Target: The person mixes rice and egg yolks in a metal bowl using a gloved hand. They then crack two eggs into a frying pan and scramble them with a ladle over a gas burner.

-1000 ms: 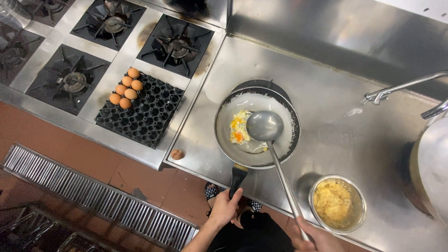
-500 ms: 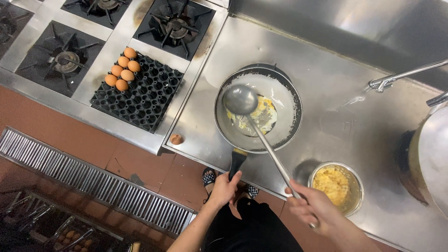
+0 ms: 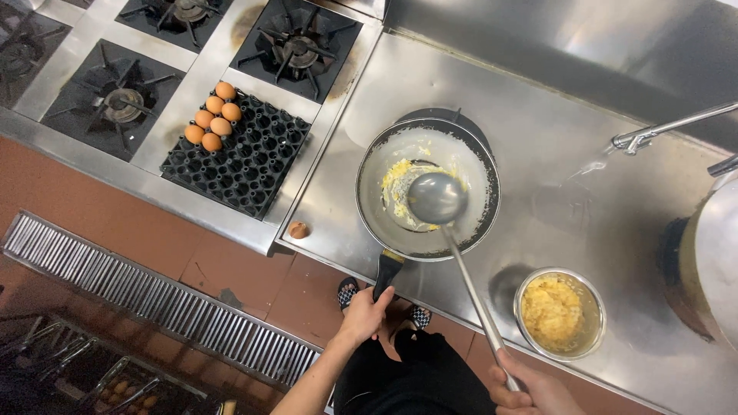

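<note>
Just ahead of the left hand [image 3: 367, 311] sits the wok [image 3: 427, 187], its dark handle [image 3: 387, 270] running back into that closed fist. The right hand [image 3: 530, 388] is wrapped tight around the far end of the long ladle [image 3: 437, 198], low at the frame's edge, so only part of the grip shows.

To work this well, I judge the left hand should keep the handle level and steady while the right sweeps the ladle's bowl along the wok's wall, gathering the egg [image 3: 400, 183] toward the middle instead of pressing it flat. With so long a shaft, small wrist turns are enough; big swings could tip egg over the rim.

Egg lies pale yellow and soft in loose curds, mostly on the side of the wok toward the left hand, partly hidden under the ladle's bowl. A whitish film rings the wok's inner wall above it. The ladle's bowl faces up and looks empty and shiny.

Beside the right hand stands a steel bowl [image 3: 559, 313] heaped with cooked yellow egg. Beyond the left hand, a black tray [image 3: 246, 154] holds six brown eggs [image 3: 213, 121] at one corner.
</note>
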